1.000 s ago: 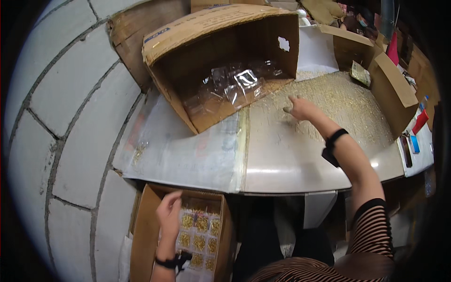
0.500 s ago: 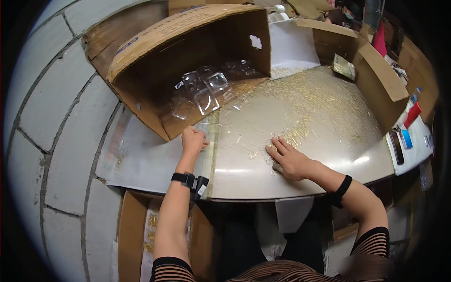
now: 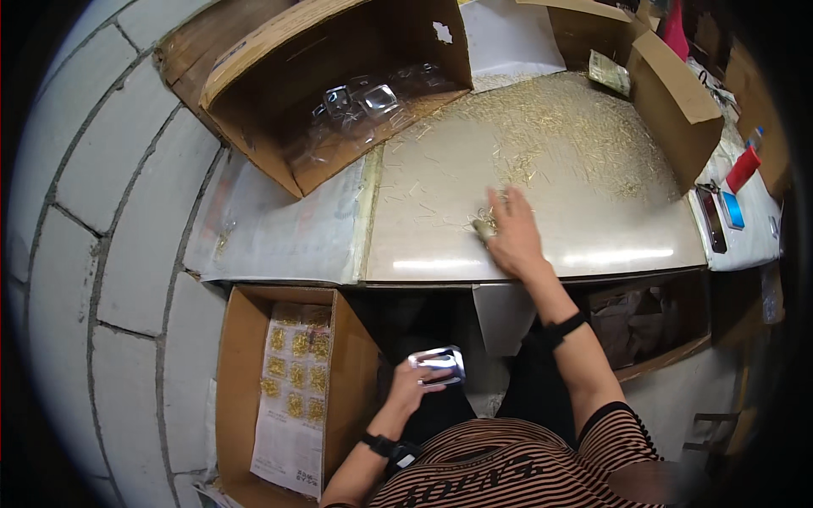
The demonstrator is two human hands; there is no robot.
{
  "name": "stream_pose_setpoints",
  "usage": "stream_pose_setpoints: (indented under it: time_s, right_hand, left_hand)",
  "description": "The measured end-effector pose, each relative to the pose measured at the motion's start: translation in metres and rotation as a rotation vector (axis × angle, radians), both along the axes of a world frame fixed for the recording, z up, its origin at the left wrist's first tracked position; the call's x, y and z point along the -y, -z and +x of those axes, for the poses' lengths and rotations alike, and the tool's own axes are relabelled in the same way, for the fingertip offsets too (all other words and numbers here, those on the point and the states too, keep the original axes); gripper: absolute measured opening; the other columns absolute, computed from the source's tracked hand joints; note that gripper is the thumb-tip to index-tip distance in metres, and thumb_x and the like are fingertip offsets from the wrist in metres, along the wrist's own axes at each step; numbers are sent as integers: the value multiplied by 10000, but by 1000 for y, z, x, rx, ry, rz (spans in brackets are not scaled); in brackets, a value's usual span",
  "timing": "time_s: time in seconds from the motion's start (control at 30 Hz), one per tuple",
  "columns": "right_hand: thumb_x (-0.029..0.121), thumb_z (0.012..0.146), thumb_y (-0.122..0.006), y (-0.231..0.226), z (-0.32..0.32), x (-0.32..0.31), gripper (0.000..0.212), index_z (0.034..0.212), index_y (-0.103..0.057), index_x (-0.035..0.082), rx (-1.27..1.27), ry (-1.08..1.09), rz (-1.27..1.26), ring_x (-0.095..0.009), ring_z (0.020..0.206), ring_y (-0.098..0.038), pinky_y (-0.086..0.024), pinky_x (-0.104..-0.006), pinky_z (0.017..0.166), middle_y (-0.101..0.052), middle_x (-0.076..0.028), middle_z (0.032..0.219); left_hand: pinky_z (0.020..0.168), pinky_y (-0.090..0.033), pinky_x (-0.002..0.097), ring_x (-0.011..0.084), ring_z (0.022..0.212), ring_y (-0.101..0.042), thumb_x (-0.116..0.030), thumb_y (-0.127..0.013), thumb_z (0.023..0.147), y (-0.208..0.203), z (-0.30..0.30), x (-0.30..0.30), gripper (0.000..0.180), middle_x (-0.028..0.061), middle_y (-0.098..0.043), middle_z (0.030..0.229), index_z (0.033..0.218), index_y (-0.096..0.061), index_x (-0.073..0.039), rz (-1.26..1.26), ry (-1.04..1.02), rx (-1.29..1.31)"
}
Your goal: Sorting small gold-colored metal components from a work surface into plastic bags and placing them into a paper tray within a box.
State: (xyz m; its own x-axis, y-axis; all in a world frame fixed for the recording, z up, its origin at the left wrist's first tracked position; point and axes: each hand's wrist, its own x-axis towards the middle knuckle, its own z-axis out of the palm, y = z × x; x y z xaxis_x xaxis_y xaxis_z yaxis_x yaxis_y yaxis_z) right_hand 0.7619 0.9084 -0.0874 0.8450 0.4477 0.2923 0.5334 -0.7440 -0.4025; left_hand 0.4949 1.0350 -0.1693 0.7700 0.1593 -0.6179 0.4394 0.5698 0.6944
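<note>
My left hand [image 3: 407, 386] is closed on a clear plastic tray [image 3: 440, 364], small and shallow, held low over my lap in front of the table edge. On the metal tabletop [image 3: 432, 254] my right hand [image 3: 515, 235] lies with its fingers stretched and apart, slightly blurred, and a greenish cover is on its thumb. Thin gold wire pieces [image 3: 489, 212] show between that thumb and the fingers. Many more gold wire pieces [image 3: 550, 135] are scattered over the far part of the tabletop. Several clear plastic trays [image 3: 377, 102] lie in a large cardboard box on its side [image 3: 296, 179].
Below the table at left stands an open carton [image 3: 356, 372] with packs of gold pieces [image 3: 296, 372] in rows on paper. Cardboard walls [image 3: 677, 76] bound the tabletop at right. A phone [image 3: 710, 220] and a blue case [image 3: 732, 212] lie beyond. A block wall [image 3: 76, 212] runs left.
My left hand has come from the mouth of the large box down to my lap, with a clear tray in it. My right hand has shifted slightly on the tabletop. The view has tilted down.
</note>
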Motion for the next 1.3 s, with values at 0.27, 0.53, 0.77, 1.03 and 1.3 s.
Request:
stream_pose_setpoints:
  time_s: [0.27, 0.53, 0.77, 1.03, 1.3]
  right_hand:
    - [50, 779, -494, 13, -66, 26, 552, 1316, -411, -48, 46, -47, -136, -405, 1333, -293, -261, -450, 1096, -344, -271, 1404]
    - [-157, 660, -440, -19, -126, 107, 515, 1143, -546, -14, -103, -224, 337, -359, 1165, -502, -438, -390, 965, -547, -191, 1210]
    - [-189, 612, -414, 17, -163, 140, 515, 1066, -584, -15, -302, -226, 382, -371, 998, -585, -483, -392, 868, -610, -194, 1045]
    - [-131, 678, -493, 55, -172, 109, 456, 1105, -569, 8, -303, -331, 209, -371, 998, -573, -490, -407, 851, -602, -187, 1076]
    - [36, 713, -582, -20, -111, 66, 296, 1007, -595, 1, -176, -581, -129, -334, 907, -602, -509, -398, 752, -618, -157, 968]
  left_hand:
    - [818, -551, 411, 360, 1014, -625, -343, -268, 1016, 48, 61, 77, 470, 203, -536, 1251, 1307, -401, 1, -432, 234, 123]
    - [772, -561, 348, 312, 953, -656, -410, -231, 1008, 56, 60, 73, 530, 185, -597, 1161, 1289, -439, -11, -507, 293, 129]
    - [850, -547, 431, 319, 952, -642, -330, -272, 1016, 75, 47, 79, 464, 182, -591, 1140, 1263, -430, 29, -483, 192, 177]
    - [610, -598, 334, 198, 825, -673, -385, -327, 1002, 81, 47, 72, 452, 113, -646, 1017, 1195, -498, -13, -393, 201, 156]
    - [641, -581, 341, 240, 867, -669, -255, -471, 973, 97, 38, 66, 297, 109, -642, 1015, 1128, -547, -13, -382, 217, 49]
